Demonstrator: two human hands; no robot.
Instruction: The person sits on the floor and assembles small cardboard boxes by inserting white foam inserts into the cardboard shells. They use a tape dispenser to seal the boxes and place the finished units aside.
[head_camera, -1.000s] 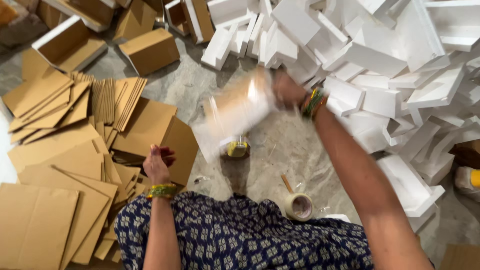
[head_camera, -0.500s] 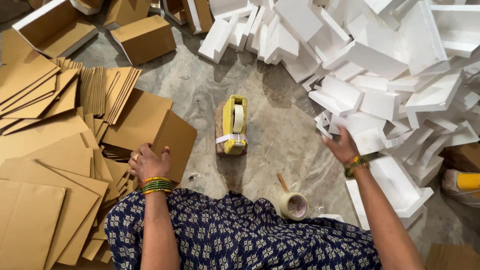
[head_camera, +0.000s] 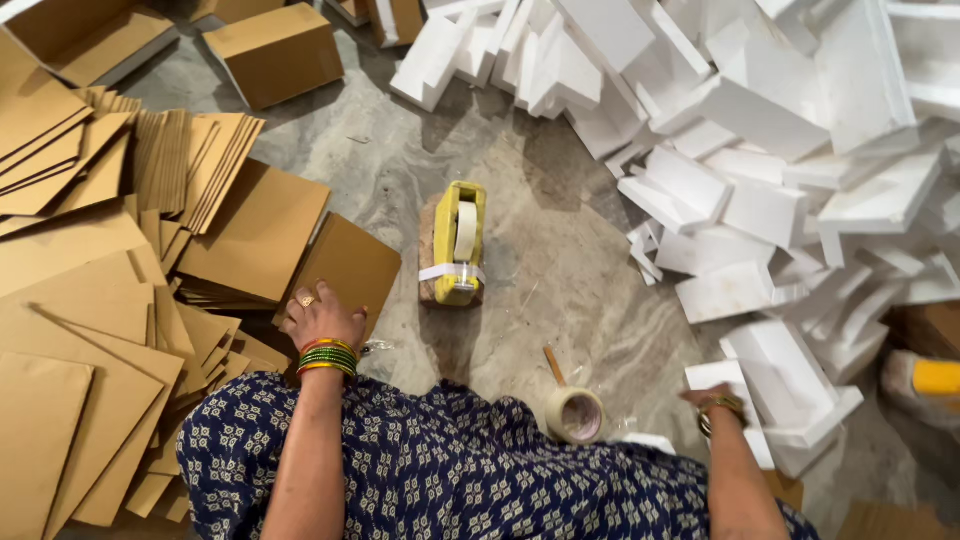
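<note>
head view: left hand (head_camera: 322, 318) lies flat, fingers spread, on a brown cardboard sheet (head_camera: 345, 265) whose long axis runs up-left; the right hand (head_camera: 715, 398) touches a white foam block (head_camera: 725, 380), its grip seemingly loose, partly hidden.

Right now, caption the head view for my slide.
Left hand on cardboard sheets, right hand on foam pieces, tape dispenser between.

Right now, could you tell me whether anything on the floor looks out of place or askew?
The white foam pieces lie tumbled in a loose heap, and the flat cardboard sheets fan out unevenly. Nothing looks spilled or broken.
</note>
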